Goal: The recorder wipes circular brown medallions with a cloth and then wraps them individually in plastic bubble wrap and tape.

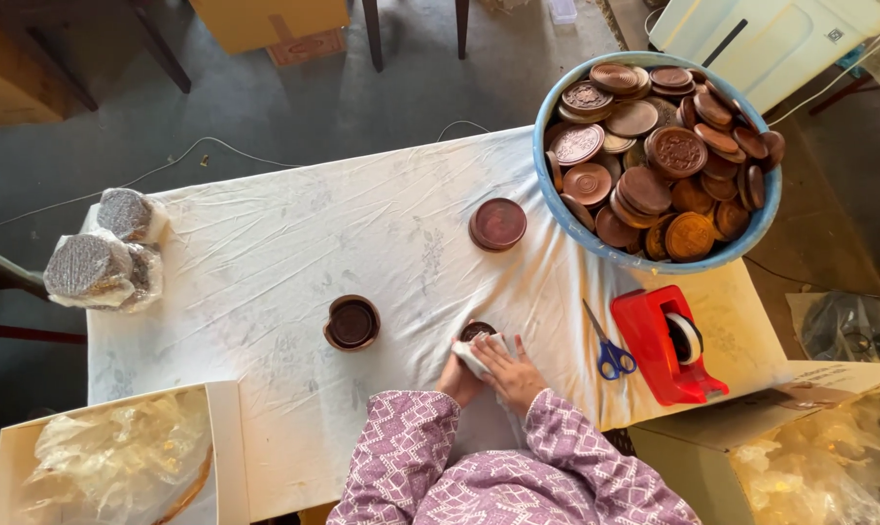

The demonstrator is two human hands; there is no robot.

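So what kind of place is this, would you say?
Probably a small craft packing workshop: a blue basin heaped with carved brown round lids, a red tape dispenser and scissors on the cloth-covered table, and cardboard boxes of plastic wrap.

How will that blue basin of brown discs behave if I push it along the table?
The blue basin is heaped with brown discs, so it is probably heavy and slow to slide. It overhangs the table edge and sits on a loose white cloth, which would likely bunch. Top discs look loosely stacked and may slip off.

Plastic-wrapped round bundles (105,255) table's left edge; open cartons (119,457) below.
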